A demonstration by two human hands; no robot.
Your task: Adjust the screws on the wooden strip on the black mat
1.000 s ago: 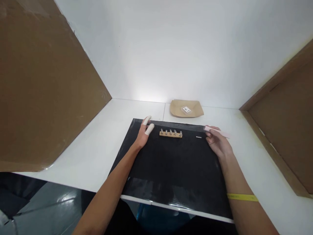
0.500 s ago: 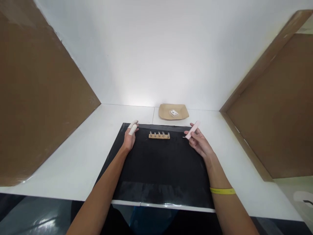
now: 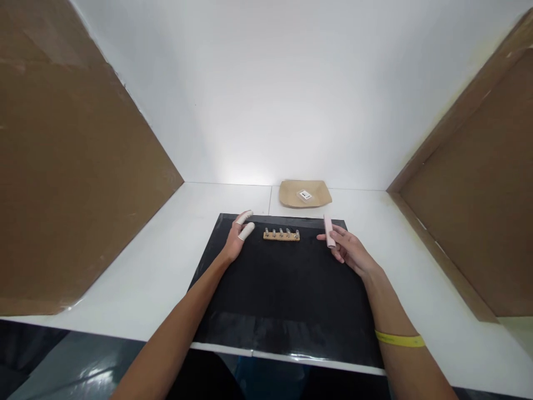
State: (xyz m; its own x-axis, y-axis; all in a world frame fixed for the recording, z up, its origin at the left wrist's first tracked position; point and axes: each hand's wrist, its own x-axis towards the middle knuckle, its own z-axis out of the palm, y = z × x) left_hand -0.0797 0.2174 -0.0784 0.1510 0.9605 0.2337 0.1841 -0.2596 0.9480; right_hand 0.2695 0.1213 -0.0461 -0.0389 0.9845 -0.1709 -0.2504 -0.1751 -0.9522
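Note:
My left hand (image 3: 239, 236) is over the left part of the black mat (image 3: 287, 294), with white covers on its thumb and index finger. Those two fingers are apart with nothing between them. To its right, a short wooden strip (image 3: 281, 237) lies on the mat, carrying several small silvery upright pieces too small to name. My right hand (image 3: 345, 247) grips a slim pale pink bar-shaped tool (image 3: 328, 230) between thumb and fingers, to the right of the strip. The tool points steeply up, and its metal tip is not visible now.
Behind the mat stands a brown paper tray (image 3: 320, 194) with a small clear, labelled box (image 3: 305, 195) in it. Brown cardboard panels (image 3: 83, 166) flank the white table (image 3: 158, 278) on both sides, and a white wall (image 3: 287, 94) closes the back.
The pink tool has turned more upright in my right hand, and its thin metal tip has gone out of sight. My left fingers have spread apart. The whole view has shifted slightly.

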